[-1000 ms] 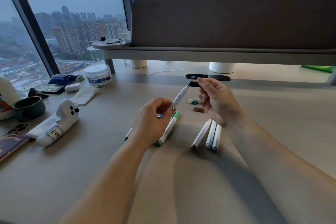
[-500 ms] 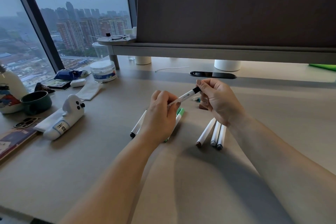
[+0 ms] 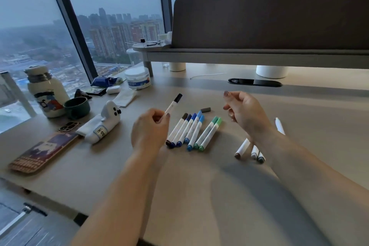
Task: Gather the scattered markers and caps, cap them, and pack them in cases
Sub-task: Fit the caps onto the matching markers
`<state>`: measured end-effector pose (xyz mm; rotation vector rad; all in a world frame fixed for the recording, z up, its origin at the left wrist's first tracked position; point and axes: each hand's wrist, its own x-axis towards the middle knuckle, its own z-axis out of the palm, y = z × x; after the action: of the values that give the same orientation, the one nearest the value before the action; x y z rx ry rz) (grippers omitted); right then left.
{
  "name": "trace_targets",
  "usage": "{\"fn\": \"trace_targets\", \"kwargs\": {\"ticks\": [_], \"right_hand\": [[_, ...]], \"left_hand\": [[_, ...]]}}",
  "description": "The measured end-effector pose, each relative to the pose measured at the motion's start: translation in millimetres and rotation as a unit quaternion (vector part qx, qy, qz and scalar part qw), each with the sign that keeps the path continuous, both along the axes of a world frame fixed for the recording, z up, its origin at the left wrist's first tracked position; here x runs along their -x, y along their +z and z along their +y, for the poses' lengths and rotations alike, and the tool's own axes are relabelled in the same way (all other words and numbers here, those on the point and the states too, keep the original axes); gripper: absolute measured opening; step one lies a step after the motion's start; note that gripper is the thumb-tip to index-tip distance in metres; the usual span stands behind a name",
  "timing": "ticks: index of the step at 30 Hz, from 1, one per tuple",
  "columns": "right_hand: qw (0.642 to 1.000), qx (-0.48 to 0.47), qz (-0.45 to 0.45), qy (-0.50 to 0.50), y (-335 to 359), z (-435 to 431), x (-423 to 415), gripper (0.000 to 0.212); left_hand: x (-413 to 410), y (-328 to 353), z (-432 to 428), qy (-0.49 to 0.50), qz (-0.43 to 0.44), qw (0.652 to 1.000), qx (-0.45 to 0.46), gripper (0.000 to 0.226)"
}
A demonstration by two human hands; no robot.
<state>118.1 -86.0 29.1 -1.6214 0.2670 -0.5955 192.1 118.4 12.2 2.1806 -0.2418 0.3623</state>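
Window-side desk [image 3: 199, 195]: capped markers [image 3: 189, 130] lie in a row; at its 10 o'clock the left hand [image 3: 149, 129] pinches a black-capped marker [image 3: 173, 104], right hand [image 3: 244, 113] loosely curled, empty (packing apparently unstarted)

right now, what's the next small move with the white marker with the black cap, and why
Probably lay the white marker with the black cap, which the left hand pinches, at the left end of the row of capped markers: its cap looks on, and the right hand holds nothing.
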Motion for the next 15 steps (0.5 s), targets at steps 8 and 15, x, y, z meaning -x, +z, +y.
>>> {"fn": "trace_targets", "kwargs": {"ticks": [8, 15], "right_hand": [[0.999, 0.045, 0.029, -0.001, -11, 11, 1, 0.016], [0.998, 0.048, 0.03, -0.021, -6, 1, 3, 0.015]], "left_hand": [[-8, -12, 11, 0.024, 0.139, 0.984, -0.104, 0.016], [-11, -14, 8, 0.016, 0.129, 0.981, -0.142, 0.031]]}}
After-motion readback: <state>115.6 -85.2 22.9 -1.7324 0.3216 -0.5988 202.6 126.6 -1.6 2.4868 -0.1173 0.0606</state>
